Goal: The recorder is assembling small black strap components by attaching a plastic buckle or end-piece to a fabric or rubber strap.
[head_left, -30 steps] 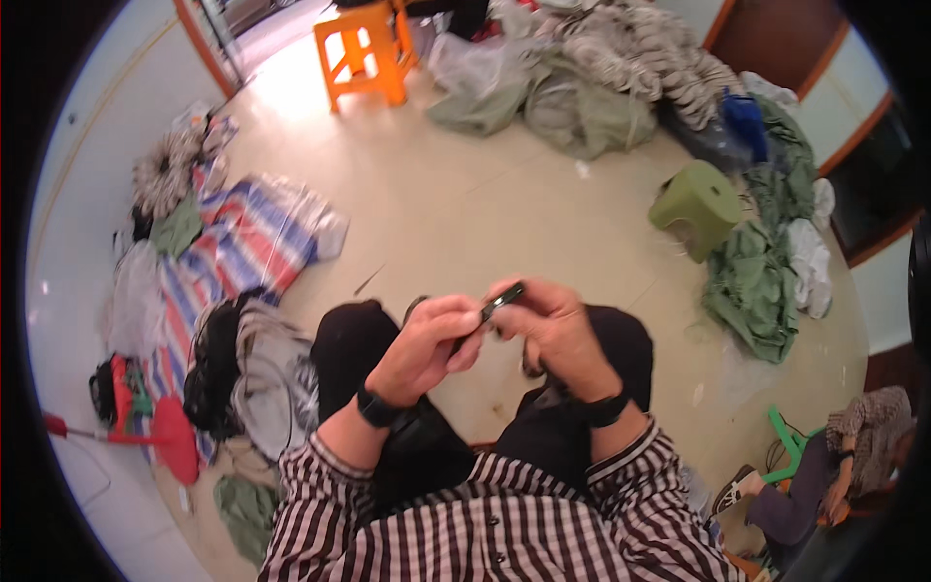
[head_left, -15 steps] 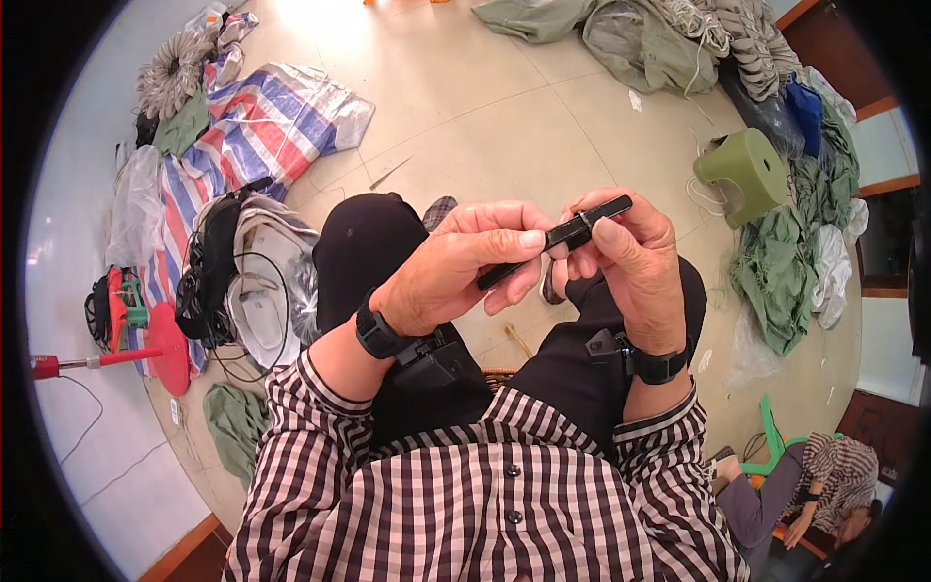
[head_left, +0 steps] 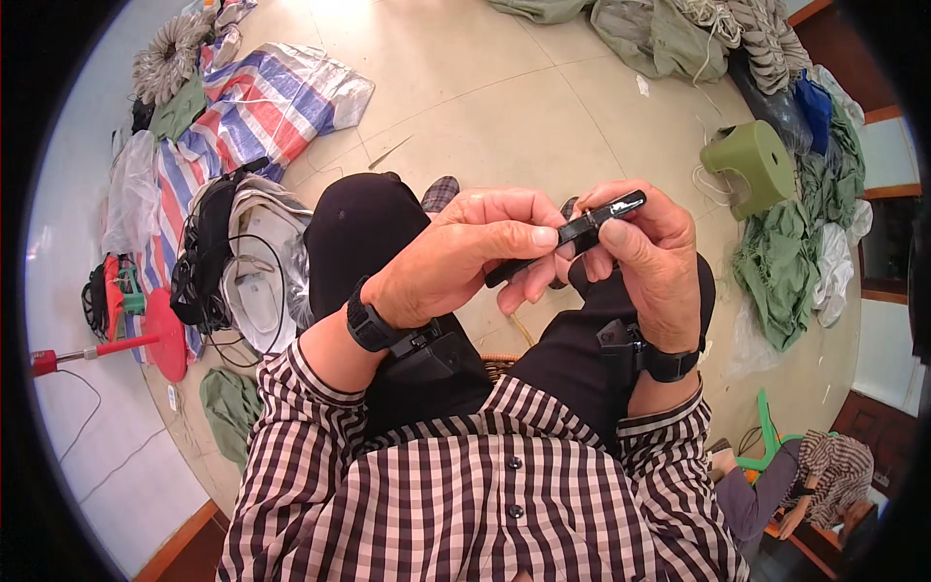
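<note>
Above my knees both hands grip one slim black strip (head_left: 580,230), glossy at its right end and tilted up to the right. Its exact kind I cannot tell. My left hand (head_left: 475,244) pinches it near the middle, thumb on top and other fingers curled beneath; its lower left end sticks out under that hand. With thumb and bent fingers, my right hand (head_left: 648,257) holds the upper right part. The fingertips of both hands nearly meet below the strip. Each wrist wears a black band with a small black box attached.
A green stool (head_left: 752,170) stands right, beside green cloth (head_left: 781,272). To the left lie a striped plastic sheet (head_left: 276,102), a white bag (head_left: 257,291) with black cables, and a red round-based stand (head_left: 167,335). Another person (head_left: 819,475) sits at lower right. A wicker edge (head_left: 498,367) shows between my legs.
Both hands and the black strip have shifted slightly to the right. The strip's right end has turned a little and now catches more light. The grip looks the same.
</note>
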Tool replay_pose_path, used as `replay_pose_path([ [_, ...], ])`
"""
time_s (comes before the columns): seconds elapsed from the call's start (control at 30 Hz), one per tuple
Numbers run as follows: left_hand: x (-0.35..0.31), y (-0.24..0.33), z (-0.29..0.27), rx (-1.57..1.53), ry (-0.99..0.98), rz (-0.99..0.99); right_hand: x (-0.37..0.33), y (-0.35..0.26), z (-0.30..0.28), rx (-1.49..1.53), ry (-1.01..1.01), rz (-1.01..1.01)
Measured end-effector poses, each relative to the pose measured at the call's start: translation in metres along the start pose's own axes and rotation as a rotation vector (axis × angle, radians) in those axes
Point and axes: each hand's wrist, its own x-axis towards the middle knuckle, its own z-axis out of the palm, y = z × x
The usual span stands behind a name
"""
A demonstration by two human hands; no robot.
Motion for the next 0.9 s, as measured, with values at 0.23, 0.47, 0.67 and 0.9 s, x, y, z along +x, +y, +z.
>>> replay_pose_path([
  [0.23, 0.000, -0.005, 0.000, 0.084, 0.021, 0.094, -0.003, -0.004, 0.004, -0.079, 0.012, 0.037],
  [0.47, -0.002, -0.003, 0.000, -0.109, -0.025, -0.024, 0.000, 0.002, 0.002, -0.042, -0.034, -0.001],
  [0.67, -0.003, -0.006, -0.001, -0.084, -0.054, -0.009, 0.001, 0.001, 0.002, -0.045, -0.093, -0.056],
  [0.9, -0.002, -0.010, -0.002, -0.098, -0.043, 0.021, 0.002, 0.001, 0.000, -0.076, -0.132, -0.058],
])
